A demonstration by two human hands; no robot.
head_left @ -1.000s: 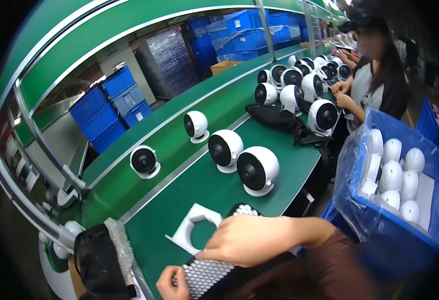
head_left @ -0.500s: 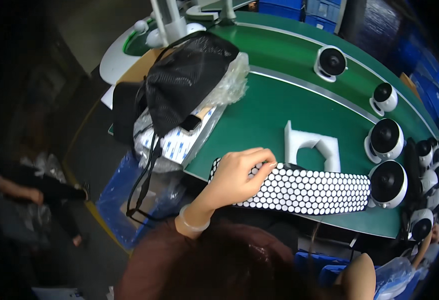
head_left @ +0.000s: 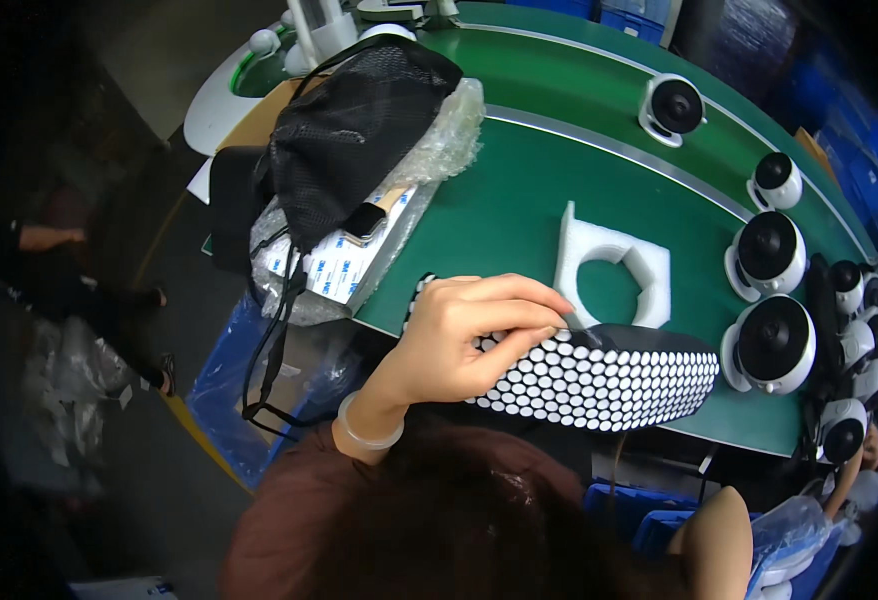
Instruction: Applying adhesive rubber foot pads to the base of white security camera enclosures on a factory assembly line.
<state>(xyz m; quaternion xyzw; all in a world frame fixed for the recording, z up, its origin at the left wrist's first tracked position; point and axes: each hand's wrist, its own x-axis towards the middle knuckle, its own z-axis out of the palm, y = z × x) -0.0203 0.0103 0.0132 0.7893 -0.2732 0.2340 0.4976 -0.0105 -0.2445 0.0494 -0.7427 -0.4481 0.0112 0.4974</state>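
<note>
My left hand [head_left: 464, 335] comes in from the lower left, with a clear bracelet at its wrist. Its thumb and fingers are pinched together at the upper edge of a sheet of white round dots on black backing [head_left: 599, 385]. The sheet curves to the right along the near edge of the green table [head_left: 519, 190]. A small dark patch shows at the fingertips; I cannot make out whether a loose dot is between them. Just beyond the sheet, a white foam block [head_left: 649, 262] with a round cutout stands on the table. My right hand does not show.
A black mesh bag [head_left: 359, 140] lies on bubble wrap at the left, beside a brush [head_left: 364, 220]. Several white round devices with black faces [head_left: 774, 340] stand along the right. A blue plastic-lined bin [head_left: 224, 390] is below left. Another person's hand [head_left: 869, 448] shows at far right.
The sheet's right end has drawn leftward and bent, showing more of its dark upper side. My left hand has shifted slightly left. A person in the left background has moved.
</note>
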